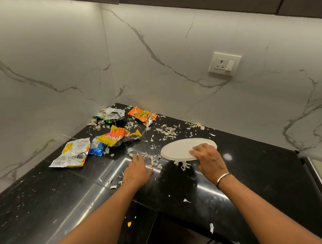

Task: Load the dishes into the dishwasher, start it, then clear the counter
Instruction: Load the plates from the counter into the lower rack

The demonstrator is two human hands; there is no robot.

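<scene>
Right hand (207, 156) clamps its fingers on a smooth white oval plate (178, 149); left hand (137, 170) lies flat, fingers together, on the glossy black counter (259, 163) among papery peels (166, 130)

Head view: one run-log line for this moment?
phase: clearing counter | left hand: flat on peel scraps | right hand: holds white plate | wrappers: on counter

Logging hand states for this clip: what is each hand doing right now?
Left hand: open, flat on the counter among the peel scraps.
Right hand: grips the white plate by its near edge.
</scene>
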